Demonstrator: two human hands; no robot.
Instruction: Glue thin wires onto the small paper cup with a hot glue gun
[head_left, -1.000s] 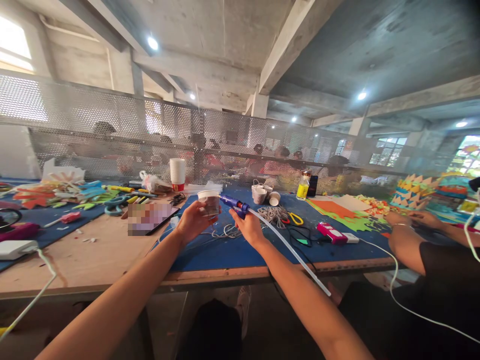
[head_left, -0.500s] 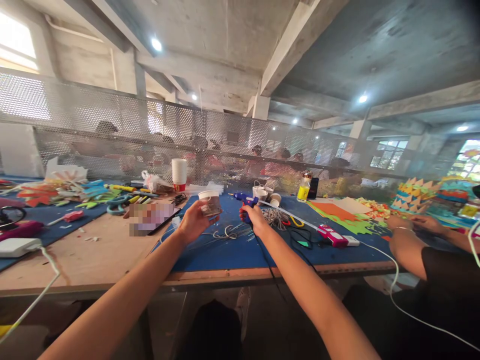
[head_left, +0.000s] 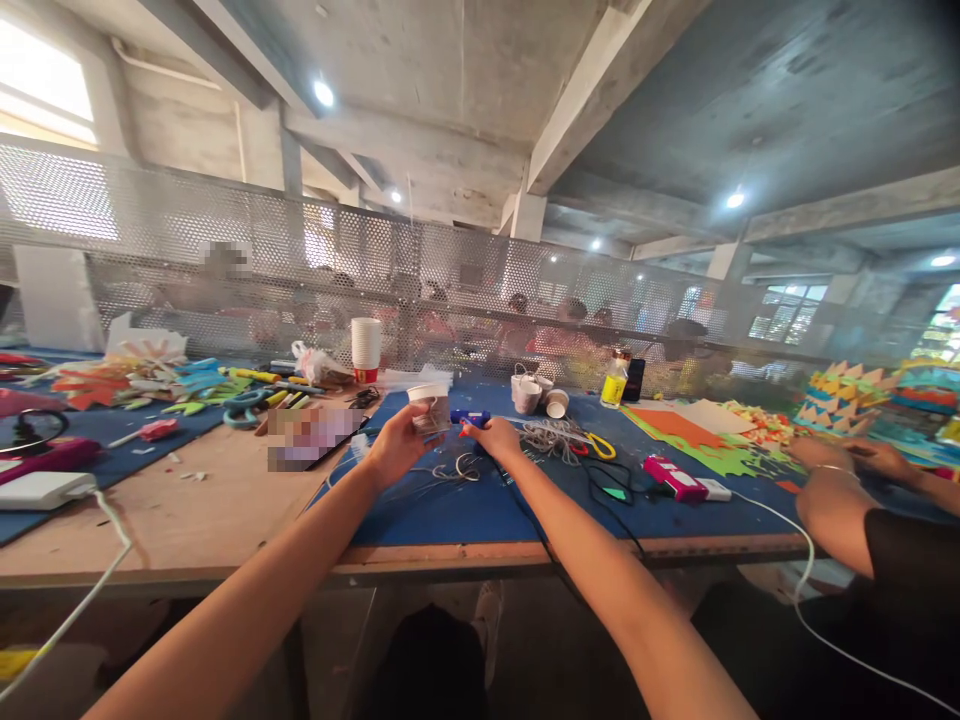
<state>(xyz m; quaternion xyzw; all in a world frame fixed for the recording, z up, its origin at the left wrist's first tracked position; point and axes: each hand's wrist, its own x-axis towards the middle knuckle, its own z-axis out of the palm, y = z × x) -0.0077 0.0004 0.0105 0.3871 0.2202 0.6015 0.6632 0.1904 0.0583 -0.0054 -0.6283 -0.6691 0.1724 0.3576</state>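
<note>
My left hand (head_left: 397, 440) is wrapped round a paper cup (head_left: 429, 408), held upright above the blue mat (head_left: 420, 515). In my right hand (head_left: 491, 440) is a blue glue gun (head_left: 470, 418), its nozzle end turned left and close to the cup's side; whether it touches I cannot tell. A black cord runs down from the glue gun past my forearm. Just behind and to the right stand several small paper cups (head_left: 527, 396), one of them lying on its side. A tangle of grey string (head_left: 551, 436) lies beside my right hand, near scissors with yellow handles (head_left: 601, 446).
A stack of paper cups (head_left: 366, 345) stands at the back left. To the right are a pink box-like device (head_left: 673, 479) with a white cable, a yellow-labelled bottle (head_left: 615, 380) and coloured paper (head_left: 675, 425). A co-worker's hands (head_left: 832, 460) work at far right. Perforated metal panels (head_left: 450, 285) line the back.
The glue gun has turned and come left to the cup; its long white stick no longer shows as clearly. The cup in my left hand has turned slightly. The whole view has shifted a little.
</note>
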